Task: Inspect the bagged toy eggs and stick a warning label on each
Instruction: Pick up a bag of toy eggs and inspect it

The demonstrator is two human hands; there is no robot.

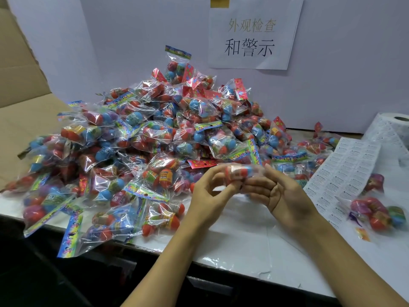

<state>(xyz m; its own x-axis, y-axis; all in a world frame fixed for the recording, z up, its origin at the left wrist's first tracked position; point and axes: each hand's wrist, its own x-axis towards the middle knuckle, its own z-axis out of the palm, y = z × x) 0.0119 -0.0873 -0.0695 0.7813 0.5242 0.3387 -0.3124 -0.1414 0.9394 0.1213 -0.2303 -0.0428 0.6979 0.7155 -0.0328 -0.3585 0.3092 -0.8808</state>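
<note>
A big heap of clear bags of coloured toy eggs (155, 138) covers the left and middle of the white table (243, 244). Both hands hold one bag of toy eggs (239, 173) above the table, in front of the heap; it looks blurred. My left hand (208, 196) pinches its left end with curled fingers. My right hand (281, 193), palm up, curls its fingers round the right end. A strip of white warning labels (345, 173) lies to the right, running from a label roll (396, 127) at the far right.
Two bags of eggs (376, 209) lie apart at the right, beside the label strip. A white wall with a paper sign (252, 34) stands behind the heap. Cardboard (20, 89) lies at the left. The table's front edge drops to a dark area below.
</note>
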